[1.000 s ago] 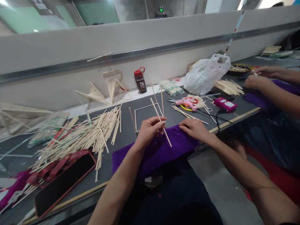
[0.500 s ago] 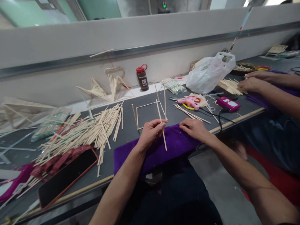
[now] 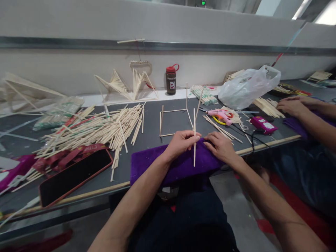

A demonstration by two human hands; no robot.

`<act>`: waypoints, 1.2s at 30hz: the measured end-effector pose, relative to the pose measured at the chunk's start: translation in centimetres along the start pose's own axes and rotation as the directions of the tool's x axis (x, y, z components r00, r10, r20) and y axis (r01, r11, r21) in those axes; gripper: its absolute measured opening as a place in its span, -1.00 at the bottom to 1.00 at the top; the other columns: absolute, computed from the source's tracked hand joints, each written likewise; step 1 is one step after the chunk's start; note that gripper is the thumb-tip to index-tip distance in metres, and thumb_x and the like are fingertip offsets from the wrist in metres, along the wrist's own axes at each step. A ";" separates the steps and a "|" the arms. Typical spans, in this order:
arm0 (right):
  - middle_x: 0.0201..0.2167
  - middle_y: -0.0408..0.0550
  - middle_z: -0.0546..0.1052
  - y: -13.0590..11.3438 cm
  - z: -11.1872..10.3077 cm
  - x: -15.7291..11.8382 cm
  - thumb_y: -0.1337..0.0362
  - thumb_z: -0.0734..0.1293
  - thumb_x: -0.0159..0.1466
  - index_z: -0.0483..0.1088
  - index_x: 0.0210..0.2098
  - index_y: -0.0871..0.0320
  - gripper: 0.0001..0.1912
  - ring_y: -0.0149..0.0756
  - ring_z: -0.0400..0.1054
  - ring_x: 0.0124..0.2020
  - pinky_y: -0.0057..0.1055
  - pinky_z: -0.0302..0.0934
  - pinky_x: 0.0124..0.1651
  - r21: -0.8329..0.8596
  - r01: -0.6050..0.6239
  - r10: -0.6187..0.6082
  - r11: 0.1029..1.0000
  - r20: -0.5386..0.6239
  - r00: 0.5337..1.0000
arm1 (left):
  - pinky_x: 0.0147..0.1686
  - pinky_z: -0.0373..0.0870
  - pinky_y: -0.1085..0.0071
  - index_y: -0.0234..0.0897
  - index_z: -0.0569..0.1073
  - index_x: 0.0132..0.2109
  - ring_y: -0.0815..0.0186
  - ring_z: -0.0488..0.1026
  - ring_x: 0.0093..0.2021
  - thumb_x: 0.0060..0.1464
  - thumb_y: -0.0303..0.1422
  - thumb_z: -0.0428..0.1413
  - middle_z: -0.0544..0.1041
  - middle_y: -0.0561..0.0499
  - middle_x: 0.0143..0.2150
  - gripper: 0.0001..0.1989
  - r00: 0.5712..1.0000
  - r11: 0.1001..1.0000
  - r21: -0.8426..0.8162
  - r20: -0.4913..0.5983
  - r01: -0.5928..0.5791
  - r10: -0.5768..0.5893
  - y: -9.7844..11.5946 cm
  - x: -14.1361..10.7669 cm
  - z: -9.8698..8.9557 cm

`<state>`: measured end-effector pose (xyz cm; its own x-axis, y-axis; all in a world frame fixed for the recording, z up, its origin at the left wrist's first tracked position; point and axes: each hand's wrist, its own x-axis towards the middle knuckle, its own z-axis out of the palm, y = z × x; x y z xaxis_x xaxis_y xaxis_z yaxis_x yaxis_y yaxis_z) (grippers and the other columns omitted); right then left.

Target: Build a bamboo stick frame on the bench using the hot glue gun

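Between thumb and fingers, my left hand [image 3: 182, 142] pinches a thin wooden stick [image 3: 194, 154] that stands nearly upright above the purple cloth [image 3: 149, 161]. My right hand [image 3: 220, 146] rests on the cloth's right end with its fingers bent; whether it grips the cloth is unclear. Just beyond my left hand, a square frame of sticks [image 3: 173, 111] lies on the dark table, with upright sticks at its corners. Its near right corner is partly hidden by my left hand.
A large pile of sticks [image 3: 123, 129] and a phone [image 3: 76, 176] lie left. A red-lidded bottle [image 3: 171, 82] stands behind. Right are a pink glue gun [image 3: 220, 114], a purple box [image 3: 264, 125], a plastic bag [image 3: 248, 87] and another person's hands [image 3: 294, 105].
The view has shifted and levelled. The stick in my left hand has turned from leaning to nearly upright, and my left hand appears closer to my right.
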<state>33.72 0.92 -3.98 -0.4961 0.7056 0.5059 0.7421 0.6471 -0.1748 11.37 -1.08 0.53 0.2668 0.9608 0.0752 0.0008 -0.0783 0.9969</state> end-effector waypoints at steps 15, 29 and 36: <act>-0.16 0.10 0.57 -0.2 0.0 0.2 0.18 0.27 0.41 0.56 -0.14 0.16 -0.74 -0.12 0.47 -0.11 -0.20 0.34 -0.03 0.034 -0.038 0.039 0.999 -0.015 0.999 | -0.57 0.12 0.51 -0.37 0.63 -0.16 0.48 0.21 -0.62 0.05 -0.22 0.23 0.35 0.16 -0.61 -0.69 1.000 0.999 0.030 0.020 -0.021 0.021 0.0 0.1 -0.2; -0.16 0.11 0.64 10.6 -5.3 6.6 -0.03 0.30 0.30 0.61 -0.11 0.16 -0.57 -0.10 0.49 -0.13 -0.34 0.20 -0.18 -0.199 -0.589 0.607 0.783 0.042 0.793 | -0.62 0.07 0.53 -0.34 0.65 -0.15 0.50 0.18 -0.66 0.09 -0.28 0.23 0.36 0.13 -0.65 -0.75 0.998 0.995 0.084 -0.043 0.060 -0.056 1.0 0.1 -0.2; -0.34 0.11 0.65 11.7 -4.4 9.3 -0.06 0.40 0.16 0.62 -0.32 0.19 -0.58 -0.11 0.49 -0.25 -0.36 0.16 -0.27 -0.286 -0.673 0.730 0.683 0.220 0.648 | -0.62 0.07 0.54 -0.31 0.66 -0.15 0.50 0.20 -0.64 0.07 -0.24 0.25 0.38 0.12 -0.62 -0.73 0.997 0.992 0.104 0.001 0.076 -0.076 0.8 0.1 -0.3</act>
<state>39.82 13.78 2.37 0.1214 0.9925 0.0146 0.9690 -0.1153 -0.2185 11.17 -0.94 1.31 0.2667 0.9638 -0.0013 0.1214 -0.0323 0.9921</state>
